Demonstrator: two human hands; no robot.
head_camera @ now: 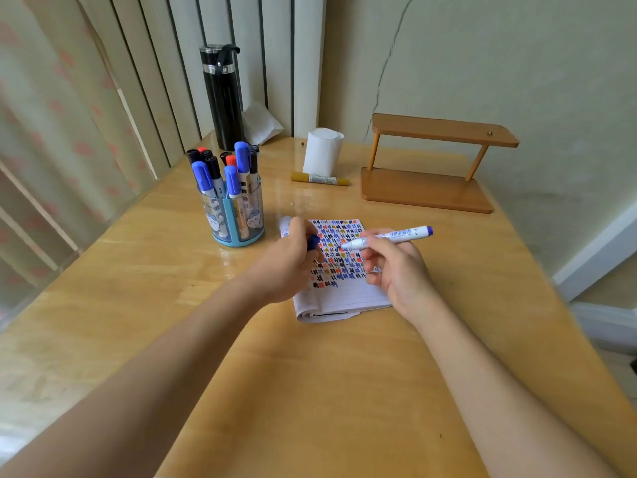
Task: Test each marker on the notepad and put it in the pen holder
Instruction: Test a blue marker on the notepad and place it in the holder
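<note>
A notepad (348,291) lies in the middle of the table, its page covered with blue, red, black and yellow test marks. My right hand (396,267) pinches a white marker with a blue end (396,236), uncapped, its tip pointing left just above the page. My left hand (289,260) holds the marker's blue cap (313,242) over the pad's left side. The blue, see-through pen holder (238,219) stands left of the pad with several blue, black and red markers upright in it. A yellow marker (320,178) lies on the table behind the pad.
A black flask (222,98) stands at the back left, with crumpled paper (262,124) beside it. A white tissue roll (322,151) sits behind the yellow marker. A small wooden shelf (431,167) occupies the back right. The table's right edge drops to the floor.
</note>
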